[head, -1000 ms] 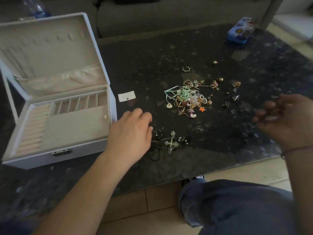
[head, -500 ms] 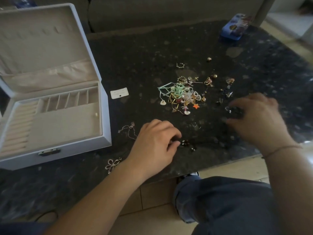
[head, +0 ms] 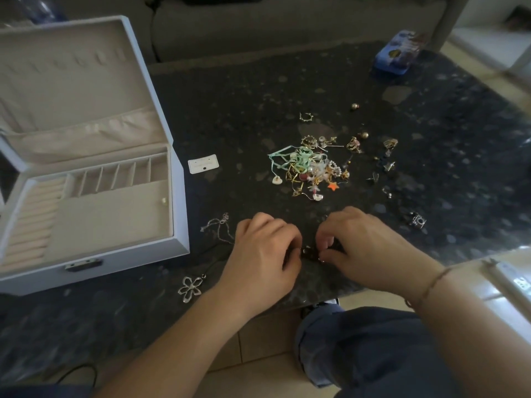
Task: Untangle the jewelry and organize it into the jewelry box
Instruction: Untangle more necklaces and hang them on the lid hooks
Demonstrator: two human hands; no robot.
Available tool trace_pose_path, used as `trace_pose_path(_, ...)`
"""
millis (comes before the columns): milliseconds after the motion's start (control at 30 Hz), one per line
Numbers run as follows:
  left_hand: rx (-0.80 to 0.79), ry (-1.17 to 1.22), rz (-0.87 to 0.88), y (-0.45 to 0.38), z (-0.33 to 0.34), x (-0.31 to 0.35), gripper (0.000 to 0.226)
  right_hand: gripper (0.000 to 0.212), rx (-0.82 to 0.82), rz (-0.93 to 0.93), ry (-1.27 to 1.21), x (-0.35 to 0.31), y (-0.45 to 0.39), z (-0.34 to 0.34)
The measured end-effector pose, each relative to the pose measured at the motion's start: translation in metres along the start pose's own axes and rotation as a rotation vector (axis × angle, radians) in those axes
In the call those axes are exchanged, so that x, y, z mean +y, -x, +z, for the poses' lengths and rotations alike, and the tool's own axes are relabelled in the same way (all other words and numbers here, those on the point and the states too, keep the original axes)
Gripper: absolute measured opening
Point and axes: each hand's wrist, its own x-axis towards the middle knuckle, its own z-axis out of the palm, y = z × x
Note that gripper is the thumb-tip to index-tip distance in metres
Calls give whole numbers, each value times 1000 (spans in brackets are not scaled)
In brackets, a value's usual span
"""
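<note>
While the left hand and the right hand meet near the front edge of the dark speckled table, both pinch one small dark piece between their fingertips. Beyond them lies the tangle of chains and green ribbon, with loose earrings to its right. To the left stands the open box. A grey sofa is behind, and pale floor tiles are below.

The jewelry box sits left on the table, the jewelry tangle right of it, a tin behind
</note>
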Motion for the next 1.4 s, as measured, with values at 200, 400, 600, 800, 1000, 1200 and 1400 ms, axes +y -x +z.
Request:
trace_pose_path(200, 123, 299, -150, -4, -12, 0, 9, 23, 124, 44, -427, 1, -3, -5)
trace_pose_path(400, 110, 304, -128, -13, -19, 3, 20, 13, 132, -54, -568, -3, -4, -5)
trace_pose_path(600, -37, 709, -345, -16, -29, 8, 18, 5, 171, -53, -575, 1, -4, -3)
trace_pose_path(800, -123, 820, -349, -19, -35, 6, 20, 6, 190, -65, -701, -2, -4, -7)
trace_pose_path(1000, -130, 1028, -364, -20, -45, 11, 31, 29, 110, -53, -1149, -6, 0, -11)
trace_pose_path(1200, -127, 1191, -357, -18, -52, 11, 20, 23, 10, -35, -1464, -6, 0, -15)
trace_pose_path(1400, -144, 988, -302, -15, -59, 10, 20, 21, 143, -133, -1153, -7, 4, -20)
